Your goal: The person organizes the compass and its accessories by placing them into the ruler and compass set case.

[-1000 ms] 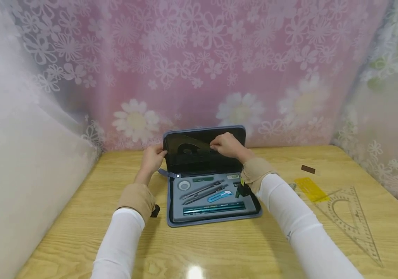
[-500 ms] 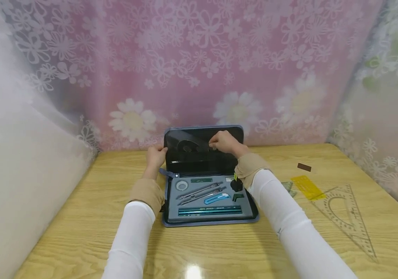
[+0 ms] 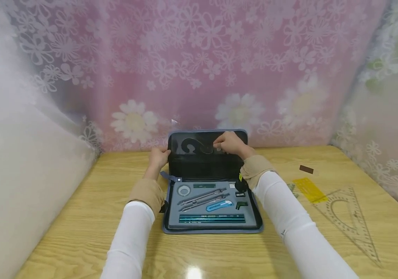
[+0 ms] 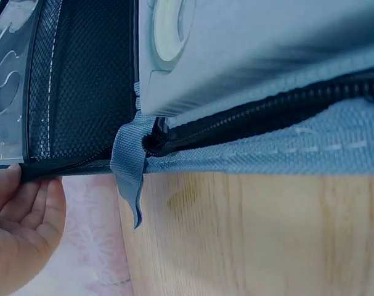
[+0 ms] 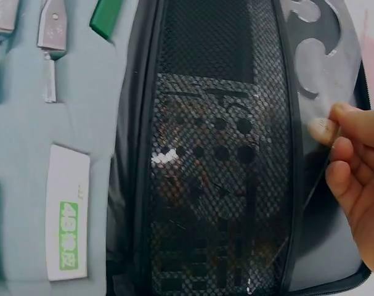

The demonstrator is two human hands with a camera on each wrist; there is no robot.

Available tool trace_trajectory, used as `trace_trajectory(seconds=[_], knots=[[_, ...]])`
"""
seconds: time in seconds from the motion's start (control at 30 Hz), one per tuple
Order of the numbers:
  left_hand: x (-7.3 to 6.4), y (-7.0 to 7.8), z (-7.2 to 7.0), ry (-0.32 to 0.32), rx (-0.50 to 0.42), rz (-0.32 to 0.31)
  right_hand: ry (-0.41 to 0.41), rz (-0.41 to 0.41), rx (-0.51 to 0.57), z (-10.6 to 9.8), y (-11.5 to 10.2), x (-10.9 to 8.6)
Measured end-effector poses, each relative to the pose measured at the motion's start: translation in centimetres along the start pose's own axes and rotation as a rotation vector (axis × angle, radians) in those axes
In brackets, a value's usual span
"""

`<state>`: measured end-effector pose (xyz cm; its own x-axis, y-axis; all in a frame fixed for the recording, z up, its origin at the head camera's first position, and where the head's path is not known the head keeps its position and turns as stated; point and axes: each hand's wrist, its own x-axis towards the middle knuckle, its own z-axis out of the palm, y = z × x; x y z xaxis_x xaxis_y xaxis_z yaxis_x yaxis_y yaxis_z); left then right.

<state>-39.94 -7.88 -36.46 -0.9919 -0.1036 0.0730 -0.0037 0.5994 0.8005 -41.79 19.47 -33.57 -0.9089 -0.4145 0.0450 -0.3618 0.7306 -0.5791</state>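
A blue zip case (image 3: 212, 231) lies unzipped on the table with its lid raised. My left hand (image 3: 158, 158) pinches the lid's left edge between thumb and fingers, near the blue pull strap (image 4: 130, 157). My right hand (image 3: 231, 143) pinches the edge of a clear set square (image 5: 316, 68) with curved cut-outs, which lies against the lid. Its lower part seems to be behind the black mesh pocket (image 5: 214, 46). In the grey tray sit two compasses (image 3: 202, 196), a blue utility knife (image 3: 219, 205), dark green pencils (image 3: 212, 219), tape (image 3: 183, 190) and a white eraser (image 5: 68, 213).
On the table to the right lie a clear set square with a protractor cut-out (image 3: 359, 217), a yellow template (image 3: 309, 190) and a small brown strip (image 3: 306, 169). A floral curtain (image 3: 185, 77) hangs behind the table.
The clear set square has shifted within the lid, and its curved cut-outs show differently. The lid leans slightly differently. My right hand keeps its pinch, and my left hand stays on the lid's edge.
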Motion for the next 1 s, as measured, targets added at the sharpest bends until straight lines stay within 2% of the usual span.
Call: trace_trajectory(seconds=[0.17,0.27,0.43,0.53,0.7,0.9,1.0], knots=[[0.0,0.1,0.0,0.015,-0.004,0.008,-0.022,0.04,0.009,-0.3,-0.6,0.1],[-0.1,0.3,0.0,0.02,0.052,0.003,-0.085,0.062,-0.016,-0.7,-0.9,0.1],[-0.1,0.8,-0.2,0.014,0.14,0.015,-0.162,0.042,-0.067,-1.3,-1.0,0.2],[-0.1,0.7,-0.2,-0.014,0.089,0.005,-0.149,0.026,-0.025,-1.1,-0.6,0.1],[-0.3,0.3,-0.3,-0.081,0.003,-0.017,-0.084,0.003,0.016,-0.4,0.1,-0.3],[-0.3,-0.2,-0.1,-0.086,-0.029,-0.02,-0.025,0.003,0.063,0.1,0.4,-0.6],[-0.3,-0.2,-0.1,-0.084,-0.033,-0.009,-0.041,0.007,0.064,0.0,0.5,-0.7]])
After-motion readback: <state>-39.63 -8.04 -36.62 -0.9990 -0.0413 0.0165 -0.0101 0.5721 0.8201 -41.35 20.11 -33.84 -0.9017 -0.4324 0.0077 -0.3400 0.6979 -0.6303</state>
